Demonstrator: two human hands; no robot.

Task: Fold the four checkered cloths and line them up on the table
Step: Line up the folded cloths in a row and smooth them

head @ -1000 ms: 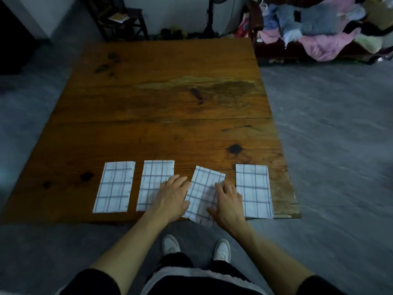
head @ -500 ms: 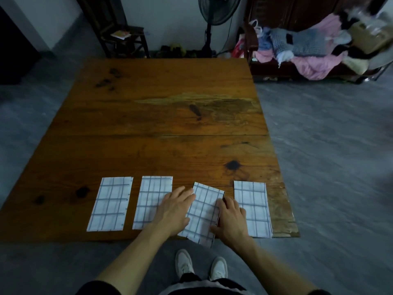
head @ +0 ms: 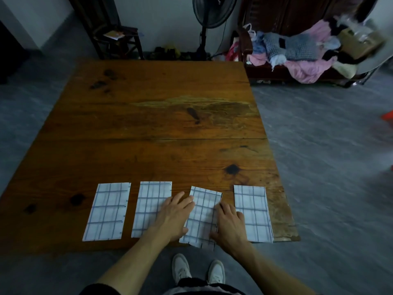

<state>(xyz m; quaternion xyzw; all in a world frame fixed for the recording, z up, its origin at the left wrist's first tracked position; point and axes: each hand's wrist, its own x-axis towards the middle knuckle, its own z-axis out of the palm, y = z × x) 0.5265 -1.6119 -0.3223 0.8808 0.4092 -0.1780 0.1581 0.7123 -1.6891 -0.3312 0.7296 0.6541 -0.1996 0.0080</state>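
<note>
A folded white cloth with dark grid lines (head: 202, 213) lies askew, third in a row of four near the brown wooden table's (head: 148, 124) front edge, overhanging it slightly. Light and limp, it likely slides best under flat palms. Left hand (head: 173, 216) and right hand (head: 228, 223) press its sides, fingers straight and close together, hiding its long edges.

sleeves: dark, short, ending above the elbows at the bottom of the view; both forearms bare
left hand (head: 173, 218): bare, no glove, ring or watch visible
right hand (head: 230, 225): bare, no glove, ring or watch visible
shoes (head: 180, 268): a pair of white low sneakers with laces
lower garment (head: 192, 284): dark cloth at the bottom edge of the view, with a lighter pale band across it; details too dim to tell
</note>
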